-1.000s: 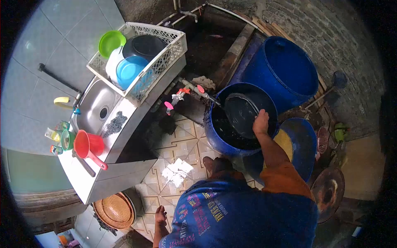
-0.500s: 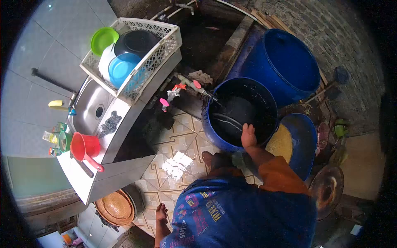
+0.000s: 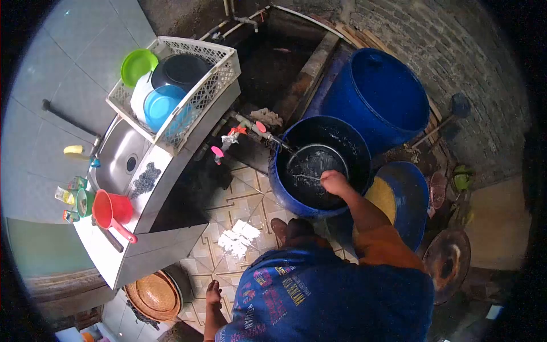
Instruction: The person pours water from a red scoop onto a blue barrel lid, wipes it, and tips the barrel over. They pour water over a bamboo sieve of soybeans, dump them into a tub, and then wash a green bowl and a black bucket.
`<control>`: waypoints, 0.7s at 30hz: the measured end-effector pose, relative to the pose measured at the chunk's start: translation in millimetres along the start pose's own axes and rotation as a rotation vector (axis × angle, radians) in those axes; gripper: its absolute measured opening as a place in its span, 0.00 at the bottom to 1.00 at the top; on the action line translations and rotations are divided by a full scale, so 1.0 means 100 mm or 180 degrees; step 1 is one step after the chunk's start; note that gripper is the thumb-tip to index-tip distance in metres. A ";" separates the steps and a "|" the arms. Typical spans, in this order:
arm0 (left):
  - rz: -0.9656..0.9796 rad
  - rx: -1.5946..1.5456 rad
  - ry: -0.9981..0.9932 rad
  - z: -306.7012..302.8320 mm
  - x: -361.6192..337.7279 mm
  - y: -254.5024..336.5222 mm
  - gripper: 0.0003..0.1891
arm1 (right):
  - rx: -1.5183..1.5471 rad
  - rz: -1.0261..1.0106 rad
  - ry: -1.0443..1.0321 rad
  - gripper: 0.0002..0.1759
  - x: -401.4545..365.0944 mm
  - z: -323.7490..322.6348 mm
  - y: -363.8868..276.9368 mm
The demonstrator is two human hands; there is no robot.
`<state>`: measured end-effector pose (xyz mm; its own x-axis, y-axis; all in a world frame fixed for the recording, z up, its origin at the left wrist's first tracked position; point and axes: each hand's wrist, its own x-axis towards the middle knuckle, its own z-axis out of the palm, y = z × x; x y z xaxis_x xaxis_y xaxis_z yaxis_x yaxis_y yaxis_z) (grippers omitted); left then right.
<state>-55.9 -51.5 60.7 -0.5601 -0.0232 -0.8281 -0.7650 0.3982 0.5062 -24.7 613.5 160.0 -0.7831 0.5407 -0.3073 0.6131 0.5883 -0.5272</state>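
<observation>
My right hand [image 3: 334, 182] reaches into the blue barrel [image 3: 276, 181] on the floor. Its fingers are closed at the near edge of a dark round basin [image 3: 317, 157], whose pale rim shows inside the barrel. The basin's surface looks wet, and a thin light line runs left from my fingers. Above the barrel's left side a pipe tap [image 3: 289, 147] points inward. My left hand [image 3: 213, 296] hangs low on the left, over the tiled floor, its fingers loosely apart with nothing in them.
A larger blue drum [image 3: 376, 97] stands behind the barrel. To the right is a cut blue container [image 3: 411, 199] with yellowish grain-like contents. The sink counter [image 3: 134, 194] on the left bears a red dipper [image 3: 113, 208] and a crate [image 3: 225, 71] of bowls. A woven basket [image 3: 152, 296] sits below.
My right hand has gone from spread fingers over the barrel to a closed grip. The basin's round rim now shows more clearly. The whole view has shifted slightly.
</observation>
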 end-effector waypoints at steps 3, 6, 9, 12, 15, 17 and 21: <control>0.0195 0.0126 0.0058 0.03 0.04 0.01 0.30 | 0.0380 0.0278 0.0293 0.16 0.08 -0.36 -0.11; 0.0293 0.0246 0.0161 0.10 -0.12 0.21 0.27 | 0.0638 0.0596 0.0855 0.19 0.05 -0.71 -0.31; 0.0870 0.0041 0.0078 0.13 -0.07 0.31 0.26 | 0.1198 0.0747 0.1006 0.20 0.08 -0.90 -0.15; 0.0983 0.0678 -0.0036 0.28 -0.36 0.89 0.29 | 0.1635 0.0718 0.1254 0.21 -0.02 -1.05 -0.24; 0.1288 0.0400 -0.0327 0.48 -0.42 1.32 0.29 | 0.1613 0.0474 0.1312 0.23 -0.24 -1.34 -0.47; 0.1574 0.0597 -0.0457 0.74 -0.77 1.91 0.28 | 0.1579 0.0361 0.1247 0.23 -0.32 -1.52 -0.58; 0.2590 0.0946 -0.0879 1.14 -1.08 2.63 0.27 | 0.1764 -0.0162 0.0991 0.22 -0.52 -1.88 -1.05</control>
<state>-160.3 160.1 255.5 -0.7658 0.5740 -0.2899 -0.0316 0.4166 0.9085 -28.7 636.1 380.4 -0.6918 0.7186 -0.0704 0.3657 0.2646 -0.8923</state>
